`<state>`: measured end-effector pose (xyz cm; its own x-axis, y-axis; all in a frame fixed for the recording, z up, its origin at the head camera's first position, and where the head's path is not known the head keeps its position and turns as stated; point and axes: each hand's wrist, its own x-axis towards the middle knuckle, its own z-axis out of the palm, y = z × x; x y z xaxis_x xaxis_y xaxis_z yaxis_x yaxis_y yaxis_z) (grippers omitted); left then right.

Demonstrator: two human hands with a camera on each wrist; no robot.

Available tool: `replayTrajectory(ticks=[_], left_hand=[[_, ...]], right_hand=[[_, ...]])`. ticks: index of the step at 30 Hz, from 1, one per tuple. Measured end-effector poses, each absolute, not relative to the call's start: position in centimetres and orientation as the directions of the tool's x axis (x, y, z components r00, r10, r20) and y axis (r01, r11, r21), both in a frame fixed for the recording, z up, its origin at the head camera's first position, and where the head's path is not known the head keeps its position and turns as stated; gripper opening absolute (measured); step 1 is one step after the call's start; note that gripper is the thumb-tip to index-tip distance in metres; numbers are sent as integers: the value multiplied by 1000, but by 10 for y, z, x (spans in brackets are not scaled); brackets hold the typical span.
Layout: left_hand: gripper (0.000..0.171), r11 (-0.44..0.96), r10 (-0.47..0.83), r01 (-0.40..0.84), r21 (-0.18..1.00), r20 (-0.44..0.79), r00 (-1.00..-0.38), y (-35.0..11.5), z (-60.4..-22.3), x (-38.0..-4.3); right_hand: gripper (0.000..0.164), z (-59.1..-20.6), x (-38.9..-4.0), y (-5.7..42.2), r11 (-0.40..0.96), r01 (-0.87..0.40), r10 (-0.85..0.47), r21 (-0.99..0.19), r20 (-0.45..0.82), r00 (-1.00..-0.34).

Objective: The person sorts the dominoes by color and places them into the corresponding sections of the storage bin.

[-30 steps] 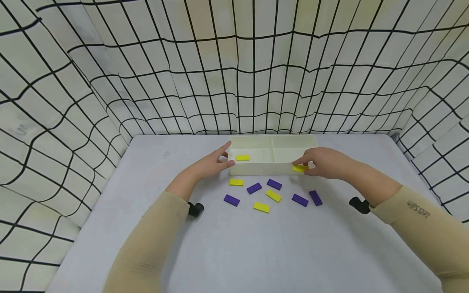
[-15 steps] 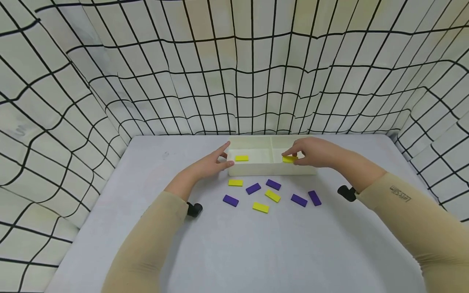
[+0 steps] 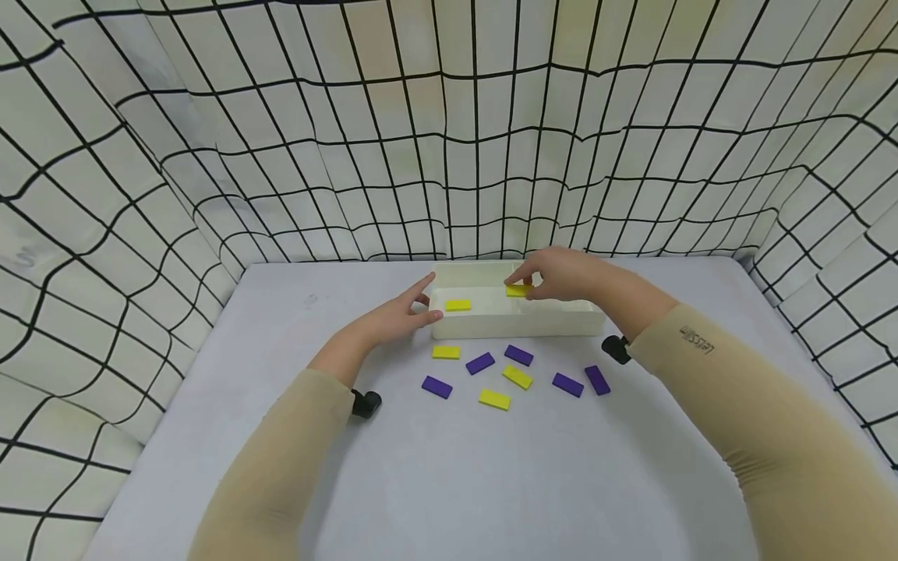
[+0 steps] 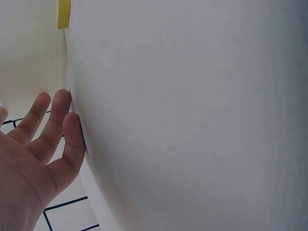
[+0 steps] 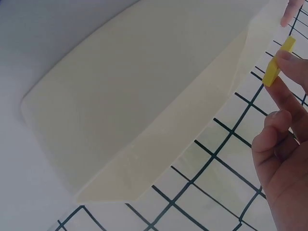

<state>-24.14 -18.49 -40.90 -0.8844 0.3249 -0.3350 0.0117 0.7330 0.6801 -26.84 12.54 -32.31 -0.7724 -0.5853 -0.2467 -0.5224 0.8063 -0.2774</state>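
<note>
Okay, right hand (image 3: 561, 274) has a yellow block (image 3: 517, 291) pinched between thumb and fingers, up over the tray (image 3: 515, 326), about midway between its left and right edges; can't tell which compartment it's over. Right wrist view shows the grip clearly, lower fingers bent. Left hand (image 3: 396, 315) is spread wide, holding nothing, at the tray's left edge: thumb by the front left corner, index finger by the back left one. Second yellow block (image 3: 458, 305) lies inside the tray, near that front left corner. Tray sits near the back edge of the worktop (image 3: 533, 483), long side along it. Rest are loose off the tray's front edge: third yellow block (image 3: 446, 353) just off the front left corner, first purple (image 3: 480, 363) and second purple (image 3: 519, 355) to its right, fourth yellow block (image 3: 517, 377) just in front of second purple, fifth yellow block (image 3: 494, 400) farther forward, third purple (image 3: 437, 387) nearest the worktop's left edge, fourth purple (image 3: 567, 384) and fifth purple (image 3: 597, 380) side by side, apart, off the front right corner. Black grid netting (image 3: 477, 164) rises behind the worktop's back edge
</note>
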Motion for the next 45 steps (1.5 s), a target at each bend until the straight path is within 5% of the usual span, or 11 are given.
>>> replayTrajectory(ticks=[13, 45], left_hand=[[84, 721, 334, 6, 693, -340, -879, -186, -410, -244], [84, 723, 331, 4, 691, -342, -879, -187, -409, -241]], right_hand=[[38, -329, -283, 94, 803, -539, -595, -255, -289, -750], [33, -377, -303, 52, 775, -627, -566, 83, -351, -746]])
